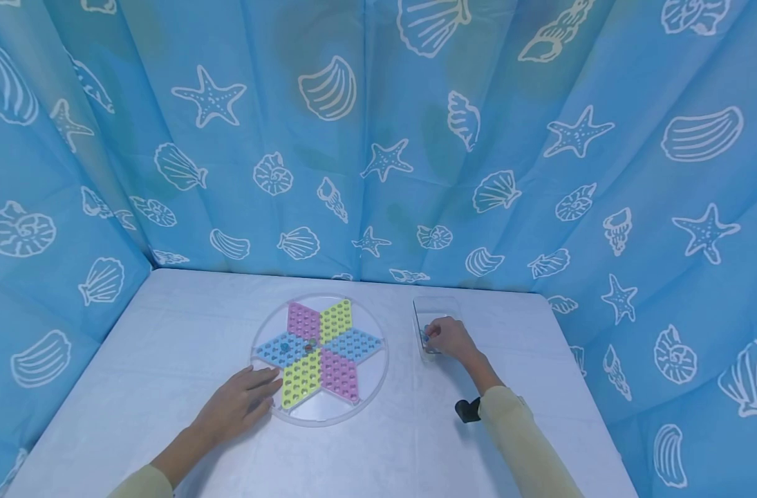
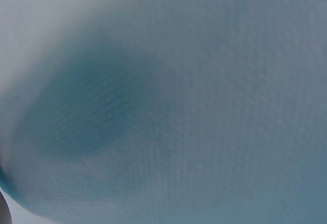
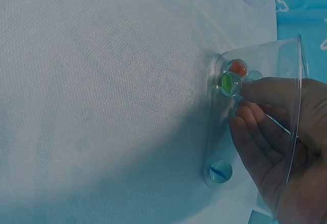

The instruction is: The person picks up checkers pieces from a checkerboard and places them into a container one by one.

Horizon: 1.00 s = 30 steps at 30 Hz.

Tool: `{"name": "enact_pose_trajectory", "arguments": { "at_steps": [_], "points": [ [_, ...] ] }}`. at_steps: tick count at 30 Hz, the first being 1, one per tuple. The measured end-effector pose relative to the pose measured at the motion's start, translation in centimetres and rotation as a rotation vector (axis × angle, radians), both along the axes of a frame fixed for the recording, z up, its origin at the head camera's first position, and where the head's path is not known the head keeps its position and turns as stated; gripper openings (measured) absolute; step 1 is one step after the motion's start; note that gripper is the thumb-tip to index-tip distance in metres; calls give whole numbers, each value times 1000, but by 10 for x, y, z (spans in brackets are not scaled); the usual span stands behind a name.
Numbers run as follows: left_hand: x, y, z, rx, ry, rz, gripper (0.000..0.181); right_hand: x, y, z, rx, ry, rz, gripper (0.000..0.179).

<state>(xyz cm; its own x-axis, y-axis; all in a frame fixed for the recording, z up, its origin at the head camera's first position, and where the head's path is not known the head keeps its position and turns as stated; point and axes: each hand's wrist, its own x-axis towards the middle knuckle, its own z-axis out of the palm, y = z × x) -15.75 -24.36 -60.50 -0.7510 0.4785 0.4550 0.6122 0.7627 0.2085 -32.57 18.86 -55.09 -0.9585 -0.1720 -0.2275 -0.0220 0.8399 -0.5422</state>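
A round Chinese checkers board (image 1: 372, 377) with a pink, yellow and blue star lies on the table. A few marbles (image 1: 285, 348) sit in its blue left point and near its middle. My left hand (image 1: 238, 404) rests at the board's lower left rim, fingers extended. My right hand (image 1: 451, 337) reaches into a clear plastic box (image 1: 437, 304) right of the board. Through its wall, the right wrist view shows a green marble (image 3: 231, 84) and a red marble (image 3: 238, 68) by my fingertips. A blue marble (image 3: 220, 171) lies at the other end. Whether my fingers pinch one is unclear.
The white-covered table (image 1: 185, 311) ends at a blue shell-patterned curtain (image 1: 366, 138) at the back and sides. A black object (image 1: 468, 411) sticks out at my right cuff. The left wrist view is filled by blurred pale blue cloth (image 2: 214, 106).
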Motion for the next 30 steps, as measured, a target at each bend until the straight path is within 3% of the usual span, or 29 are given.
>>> {"name": "enact_pose_trajectory", "arguments": {
  "at_steps": [30],
  "points": [
    [2, -1, 4, -20, -23, 10, 34, 1, 0, 7, 7, -6, 5, 21]
  ]
}}
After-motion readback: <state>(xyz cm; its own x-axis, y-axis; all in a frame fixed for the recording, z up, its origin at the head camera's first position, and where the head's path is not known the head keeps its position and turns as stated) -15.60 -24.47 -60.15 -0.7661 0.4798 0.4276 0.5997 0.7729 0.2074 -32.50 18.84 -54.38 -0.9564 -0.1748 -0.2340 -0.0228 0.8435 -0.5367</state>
